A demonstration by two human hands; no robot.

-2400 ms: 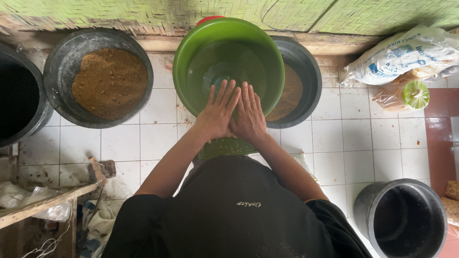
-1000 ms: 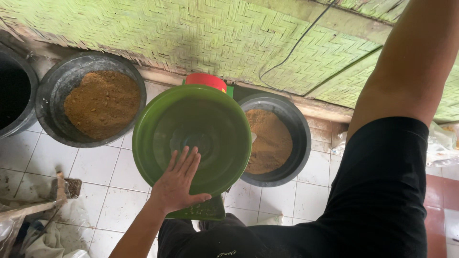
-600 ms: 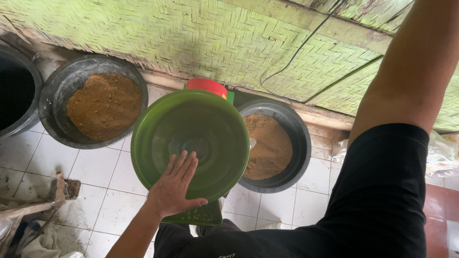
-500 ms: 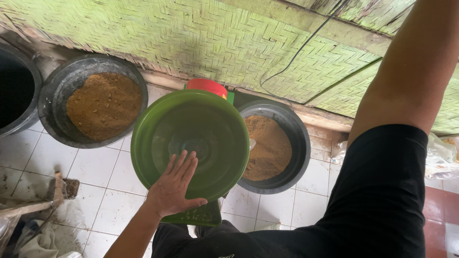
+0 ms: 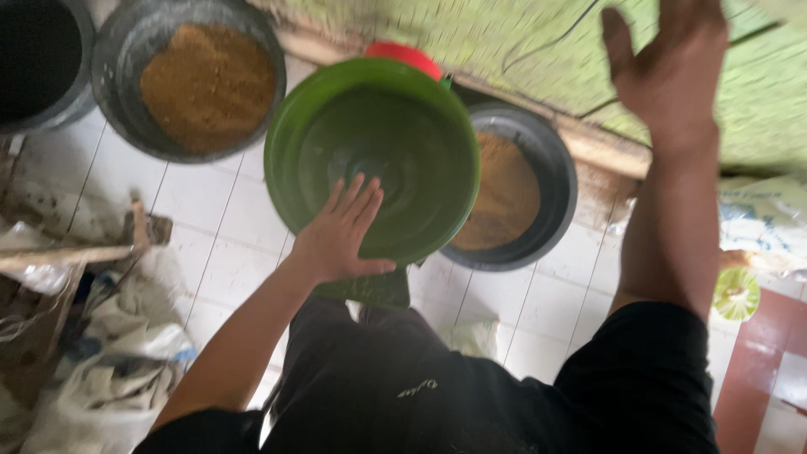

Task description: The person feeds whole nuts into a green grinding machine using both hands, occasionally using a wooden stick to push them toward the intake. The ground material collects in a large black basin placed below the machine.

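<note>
The left hand's fingers (image 5: 357, 197) lie spread and flat inside the green basin (image 5: 372, 160), palm pressed on its near inner wall, thumb hooked out along the near rim; they grip nothing, they only bear on the plastic. That left hand (image 5: 340, 235) is the one in contact. The right hand (image 5: 668, 71) is raised high at the far right, open and blurred, fingers loosely splayed, holding nothing and well apart from the basin.

The basin is round, so it has no long axis to speak of; its open face tilts toward the camera. Its middle lies just beyond the left fingertips, toward the far side. Behind its far rim a red lid (image 5: 403, 57) shows.

To the right, partly under the basin's edge, stands a dark tub (image 5: 538, 164) of brown powder; far left is another tub of brown powder (image 5: 197, 76), and a black tub (image 5: 38, 59) beyond it. All rest on a white tiled floor (image 5: 227, 244). Sacks (image 5: 101, 370) lie near left, a woven green wall (image 5: 513, 42) stands behind.
</note>
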